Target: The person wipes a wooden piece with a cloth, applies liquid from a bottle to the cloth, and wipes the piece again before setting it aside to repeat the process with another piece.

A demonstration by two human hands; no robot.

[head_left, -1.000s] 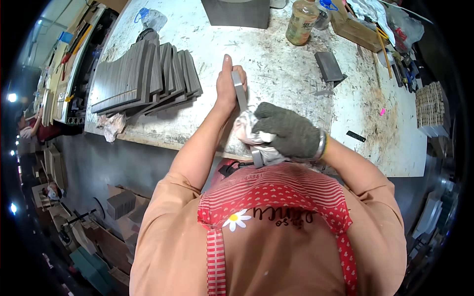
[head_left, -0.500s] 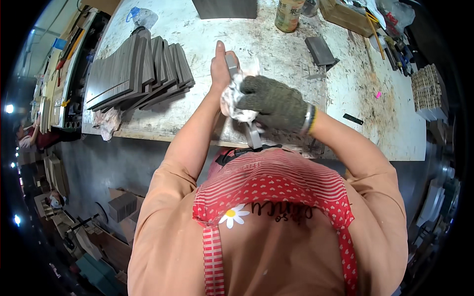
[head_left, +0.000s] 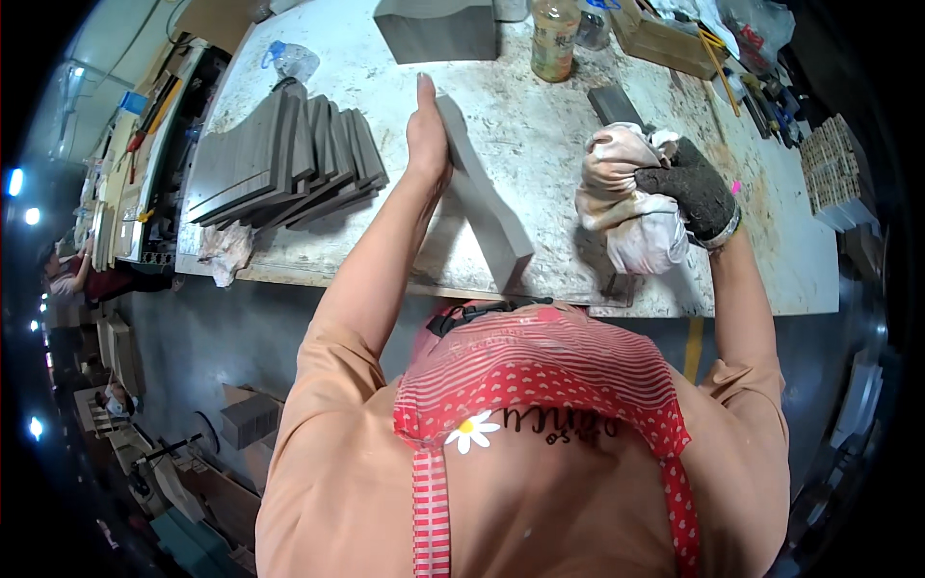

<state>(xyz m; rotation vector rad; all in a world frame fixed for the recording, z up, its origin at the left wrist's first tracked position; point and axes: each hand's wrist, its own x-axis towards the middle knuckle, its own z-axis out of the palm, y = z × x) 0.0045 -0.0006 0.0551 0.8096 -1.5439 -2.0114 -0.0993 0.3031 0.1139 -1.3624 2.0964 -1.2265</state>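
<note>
My bare left hand grips a grey wood-grain board, which stands on its narrow edge on the worktable. The thumb points away from me, and the fingers are hidden behind the board. To the right, apart from the board, my right hand wears a dark knitted glove. Its fingers are closed round a bunched white cloth with brownish stains. Just beyond the cloth a small dark grey block lies on the table, partly covered from view.
Left of my arm leans a fanned stack of grey boards, with a crumpled rag by it. Farther off are a larger grey piece, a bottle and a cardboard box. Another person is at the far left.
My right hand has swung away from the board to the right, carrying the cloth. The left hand still holds the board, whose long edge is now uncovered.
</note>
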